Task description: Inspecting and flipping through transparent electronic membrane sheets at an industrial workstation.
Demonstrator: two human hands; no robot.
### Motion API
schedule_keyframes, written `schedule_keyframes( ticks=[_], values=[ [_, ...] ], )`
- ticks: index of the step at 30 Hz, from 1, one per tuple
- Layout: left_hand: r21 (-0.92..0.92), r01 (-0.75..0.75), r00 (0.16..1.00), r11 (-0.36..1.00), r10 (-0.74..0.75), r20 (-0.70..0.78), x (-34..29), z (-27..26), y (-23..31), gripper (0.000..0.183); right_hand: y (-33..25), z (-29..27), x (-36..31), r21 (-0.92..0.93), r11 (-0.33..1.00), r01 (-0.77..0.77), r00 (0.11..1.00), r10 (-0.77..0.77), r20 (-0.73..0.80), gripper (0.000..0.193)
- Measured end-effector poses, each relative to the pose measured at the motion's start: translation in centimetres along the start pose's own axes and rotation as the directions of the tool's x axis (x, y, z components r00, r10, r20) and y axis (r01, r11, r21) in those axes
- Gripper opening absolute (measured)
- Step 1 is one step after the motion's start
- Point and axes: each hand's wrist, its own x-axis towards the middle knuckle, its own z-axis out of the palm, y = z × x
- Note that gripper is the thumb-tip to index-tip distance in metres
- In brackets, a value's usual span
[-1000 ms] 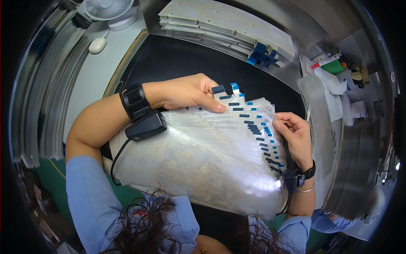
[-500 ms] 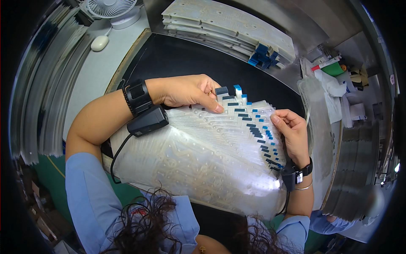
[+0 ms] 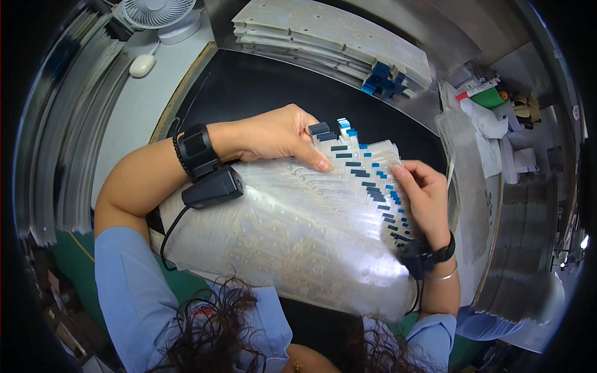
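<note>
A thick stack of clear flexible printed circuit sheets [image 3: 273, 236] lies in front of me, its sheets fanned out along the far right side. Dark and blue connector tails [image 3: 357, 165] step down the fanned edge in staggered rows. My left hand [image 3: 283, 140] grips the far edge of the stack, thumb on top near the tails and the other fingers curled behind. At the right edge, my right hand [image 3: 423, 193] pinches the sheets between thumb and forefinger. What lies under the fan is hidden.
Beyond the black work surface [image 3: 261, 87] stands another pile of sheets [image 3: 336, 43] with blue tails. A white fan [image 3: 158, 12] and a mouse [image 3: 142, 66] are at far left. Upright sheets [image 3: 93, 143] line the left side; a clear plastic panel [image 3: 466, 186] leans at right.
My left hand has shifted slightly, and the far tails have moved up and left with the sheets it holds. My right hand has slid a little left along the fanned edge.
</note>
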Motion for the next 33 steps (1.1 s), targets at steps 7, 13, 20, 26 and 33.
schedule_keyframes(
  ticks=[7, 13, 20, 26, 33],
  values=[
    [0.034, -0.011, 1.0, 0.999, 0.012, -0.008, 0.2, -0.4, -0.3, 0.027, -2.1, 1.3, -2.1, -0.554, 0.766, 0.326, 0.891, -0.445, -0.091, 0.02],
    [-0.012, -0.003, 0.993, 1.0, 0.004, 0.118, 0.2, -1.7, -0.3, 0.02, 0.4, -0.3, 0.2, 0.003, 0.997, 0.074, 0.997, -0.074, 0.014, 0.011],
    [0.026, -0.016, 0.99, 1.0, 0.012, 0.144, 0.3, -1.8, -0.5, 0.022, 1.0, -0.7, 1.1, 0.097, 0.995, -0.008, 0.998, 0.002, 0.057, 0.011],
    [-0.065, -0.041, 0.989, 0.997, 0.05, 0.138, 0.5, -1.6, -1.2, 0.026, 1.1, -0.7, 0.9, 0.092, 0.996, 0.021, 0.996, -0.028, 0.084, 0.012],
    [-0.057, -0.045, 0.994, 0.997, 0.051, 0.099, 0.3, -0.8, -0.6, 0.027, 0.6, -0.1, 1.6, 0.002, 1.0, -0.02, 1.0, 0.02, -0.008, 0.011]
  ],
)
